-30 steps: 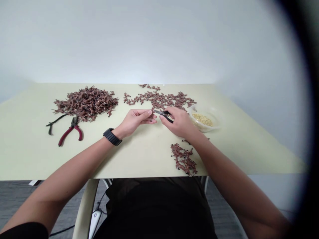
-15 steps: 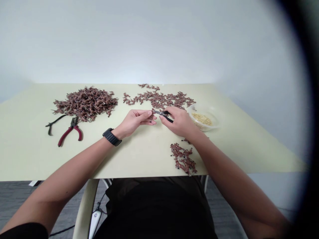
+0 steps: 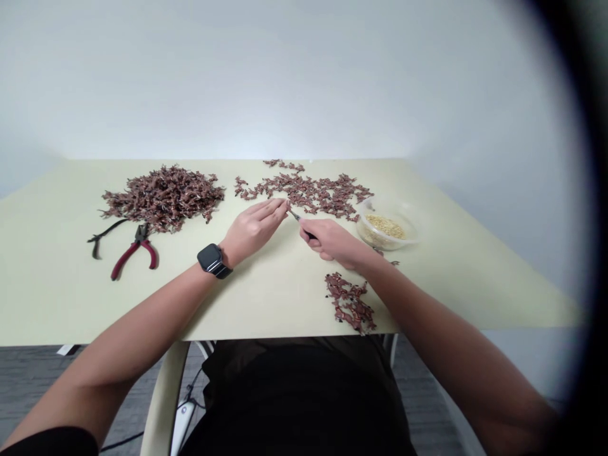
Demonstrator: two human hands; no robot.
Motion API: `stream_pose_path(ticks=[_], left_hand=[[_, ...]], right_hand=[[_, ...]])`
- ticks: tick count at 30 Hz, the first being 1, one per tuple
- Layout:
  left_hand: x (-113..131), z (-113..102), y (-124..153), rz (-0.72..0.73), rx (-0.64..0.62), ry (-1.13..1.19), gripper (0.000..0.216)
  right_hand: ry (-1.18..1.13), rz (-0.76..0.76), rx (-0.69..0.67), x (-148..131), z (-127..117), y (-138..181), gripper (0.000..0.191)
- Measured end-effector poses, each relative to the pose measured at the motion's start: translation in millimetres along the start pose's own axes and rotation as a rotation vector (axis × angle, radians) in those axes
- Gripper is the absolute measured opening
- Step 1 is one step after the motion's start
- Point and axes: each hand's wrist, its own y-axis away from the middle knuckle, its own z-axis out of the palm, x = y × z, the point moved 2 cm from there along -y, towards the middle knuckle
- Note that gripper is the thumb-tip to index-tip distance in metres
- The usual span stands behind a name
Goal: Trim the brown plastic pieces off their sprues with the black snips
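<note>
Could slip and nip the left hand [image 3: 254,227], from working so near it with the pliers [image 3: 295,216], clasped in the right hand [image 3: 334,240]; cannot tell the left grip's hold, hidden from view.

Hand-craft workspace, plain room. Pale table [image 3: 266,297] against bare wall [image 3: 237,76]; heaped small brown figures [image 3: 164,199], red-handled pliers [image 3: 141,235], clear tub [image 3: 377,242] of gold-coloured bits [image 3: 387,226]. Grey floor [image 3: 28,373] below suggests an office.

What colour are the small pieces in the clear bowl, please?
The pieces in the bowl are golden yellow, seen best in the head view.
</note>
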Motion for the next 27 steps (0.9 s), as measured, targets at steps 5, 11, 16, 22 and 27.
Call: stream_pose_path(ticks=[5,11,16,22,27], left_hand=[[-1,0,-1,-0.165,0.083,0.128,0.036],[2,5,-2,-0.524,-0.028,0.722,0.042],[7,4,-3,-0.554,-0.136,0.741,0.040],[6,5,-1,-0.546,-0.182,0.743,0.040],[5,5,-1,-0.553,-0.201,0.748,0.040]], right_hand=[[0.206,-0.142,0.195,3,-10,-2,0.045],[0.568,-0.311,0.411,6,-23,-3,0.036],[0.625,-0.402,0.369,5,-24,-1,0.027],[0.686,-0.420,0.362,10,-27,-1,0.027],[0.701,-0.416,0.347,11,-28,-1,0.028]])
